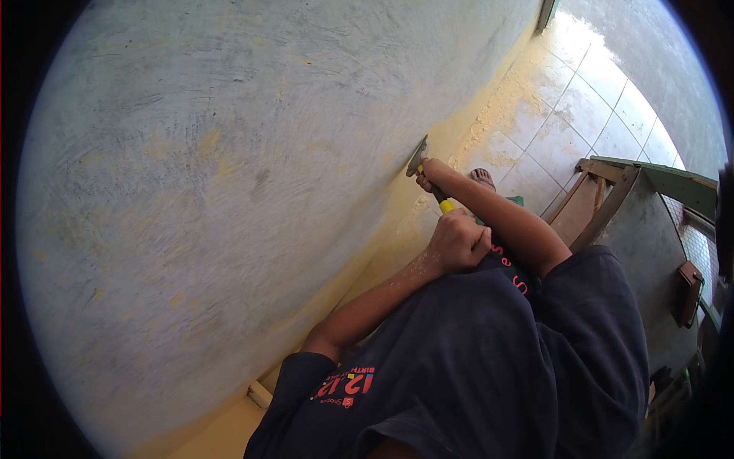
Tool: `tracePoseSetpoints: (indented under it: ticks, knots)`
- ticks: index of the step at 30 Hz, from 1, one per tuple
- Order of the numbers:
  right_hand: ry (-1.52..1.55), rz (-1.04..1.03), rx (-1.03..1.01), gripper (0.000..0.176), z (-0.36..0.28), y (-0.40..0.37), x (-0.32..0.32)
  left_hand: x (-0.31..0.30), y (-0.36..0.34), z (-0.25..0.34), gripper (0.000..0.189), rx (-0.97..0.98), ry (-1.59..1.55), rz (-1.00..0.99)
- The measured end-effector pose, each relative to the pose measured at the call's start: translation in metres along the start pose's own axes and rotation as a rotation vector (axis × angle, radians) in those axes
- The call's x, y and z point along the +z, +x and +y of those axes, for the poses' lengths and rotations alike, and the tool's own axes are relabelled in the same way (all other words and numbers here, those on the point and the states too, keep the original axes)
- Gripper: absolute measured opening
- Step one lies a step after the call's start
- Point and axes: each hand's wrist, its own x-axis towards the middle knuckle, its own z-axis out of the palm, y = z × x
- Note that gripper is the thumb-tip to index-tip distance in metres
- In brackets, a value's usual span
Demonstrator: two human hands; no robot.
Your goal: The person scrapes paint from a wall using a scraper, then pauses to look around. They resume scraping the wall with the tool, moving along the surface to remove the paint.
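Observation:
A scraper (417, 157) with a flat metal blade and a black-and-yellow handle is held in both hands. Its blade edge meets the lower part of the pale, scuffed wall (229, 168), close to the floor. My right hand (433, 174) is wrapped round the handle just behind the blade. Nearer my body, my left hand (460, 241) is closed at the yellow rear end of the handle, partly hiding it. Pale flecks dot my left wrist and forearm. Yellow patches and dark scratch marks show on the wall.
Yellowish dust and flakes lie on the white tiled floor (562, 134) along the wall's foot. My bare toes (482, 177) show beyond my right forearm. A wooden frame (604, 195) stands on the right, near a brown case (687, 294). A wood piece (260, 394) lies at lower left.

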Motion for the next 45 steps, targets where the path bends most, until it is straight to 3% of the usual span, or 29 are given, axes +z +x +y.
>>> tracePoseSetpoints:
  ticks: [3,5,8,14,17,20,23,25,30,33,36,38,39,40,42,45]
  knots:
    - [-0.065,0.008,-0.074,0.056,0.002,0.014,-0.009,0.000,0.002,-0.005,0.030,-0.020,-0.020,-0.008]
    - [0.223,-0.181,0.046,0.056,0.005,0.021,-0.015,-0.003,0.003,0.001,0.031,0.029,-0.029,-0.013]
    - [0.096,-0.073,0.064,0.056,0.000,-0.006,0.004,-0.004,0.002,0.007,0.031,0.079,-0.036,-0.018]
    - [0.193,-0.108,0.044,0.056,0.004,0.019,-0.017,0.001,0.004,-0.004,0.029,0.009,-0.001,-0.040]
    - [0.116,-0.099,-0.044,0.057,-0.001,0.010,-0.010,-0.001,0.006,0.004,0.030,0.084,-0.012,-0.002]
    - [-0.051,0.016,0.036,0.057,-0.002,0.000,-0.001,0.001,0.004,0.002,0.030,0.066,-0.028,-0.015]
    - [-0.085,-0.007,-0.096,0.057,0.006,0.014,-0.017,0.006,0.007,-0.007,0.030,-0.012,-0.005,-0.035]
    - [0.109,-0.099,-0.015,0.056,0.007,0.027,-0.023,0.003,0.008,-0.004,0.030,0.001,-0.003,-0.029]
    - [0.141,-0.105,0.074,0.057,0.008,0.038,-0.026,0.006,0.008,-0.001,0.033,0.062,-0.060,0.031]
    - [0.141,-0.199,0.039,0.057,0.017,0.076,-0.058,0.008,0.010,-0.005,0.031,-0.007,-0.003,-0.010]
    - [0.401,-0.399,0.217,0.059,0.014,0.072,-0.057,0.008,0.012,-0.003,0.030,-0.014,0.009,-0.029]
    - [0.003,-0.107,-0.021,0.059,0.008,0.041,-0.034,0.006,0.013,0.005,0.030,0.037,0.016,-0.056]
    - [-0.040,-0.041,-0.028,0.056,-0.001,0.004,-0.012,0.007,0.014,0.005,0.030,0.037,0.018,-0.058]
    - [-0.040,-0.043,-0.029,0.056,0.002,0.017,-0.022,0.007,0.015,0.004,0.030,0.051,0.006,-0.047]
    - [0.381,-0.357,0.164,0.059,0.012,0.061,-0.055,0.008,0.014,0.001,0.031,0.062,-0.007,-0.037]
    - [0.244,-0.329,0.008,0.059,0.008,0.068,-0.059,0.010,0.018,-0.009,0.030,0.002,0.038,-0.038]
